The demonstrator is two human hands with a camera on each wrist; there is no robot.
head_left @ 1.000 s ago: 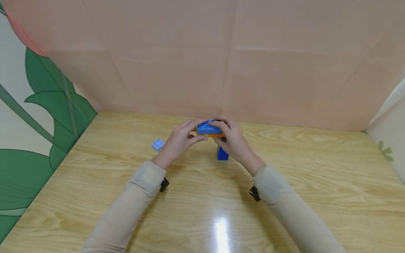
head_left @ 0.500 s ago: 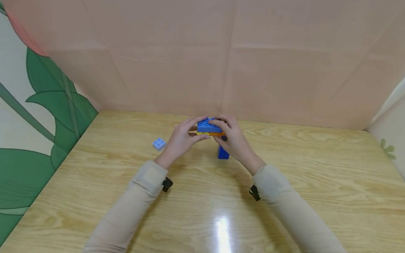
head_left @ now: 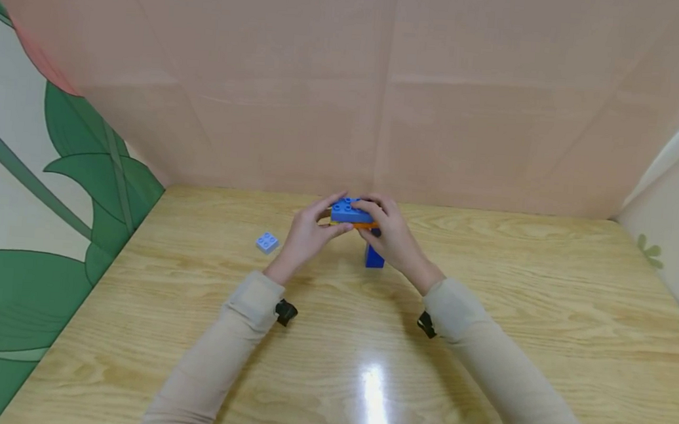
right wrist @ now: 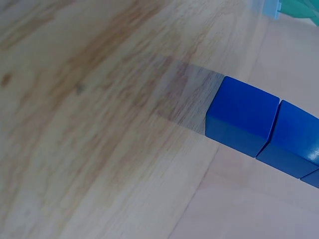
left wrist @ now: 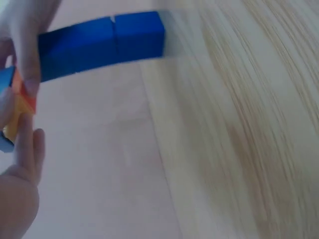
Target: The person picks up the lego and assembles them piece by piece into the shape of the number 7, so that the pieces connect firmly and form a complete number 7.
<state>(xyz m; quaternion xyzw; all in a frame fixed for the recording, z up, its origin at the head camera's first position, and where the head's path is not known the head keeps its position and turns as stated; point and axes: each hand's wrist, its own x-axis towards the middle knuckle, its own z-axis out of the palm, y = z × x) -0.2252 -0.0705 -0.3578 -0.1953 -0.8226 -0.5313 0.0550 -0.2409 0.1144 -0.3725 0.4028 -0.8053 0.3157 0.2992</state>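
A column of dark blue bricks (head_left: 374,257) stands upright on the table; its lower bricks show large in the left wrist view and in the right wrist view. At its top, reaching out to the left, are an orange piece (head_left: 365,225) and a yellow piece (left wrist: 21,105), with a blue studded brick (head_left: 344,213) above them. My left hand (head_left: 308,233) pinches the left end of these pieces, thumb in front and fingers behind. From the right, my right hand (head_left: 395,237) grips the blue studded brick and the pieces beneath it, partly hiding the column's upper part.
A light blue square brick (head_left: 267,242) lies on the wooden table (head_left: 330,343), left of my left hand. Behind the table's far edge hangs a plain pinkish cloth (head_left: 288,103). A leaf-patterned panel (head_left: 70,180) borders the left side.
My left wrist has shifted slightly to the right, and the left thumb has slid right along the front, covering more of the yellow piece. The right hand stays nearly still.
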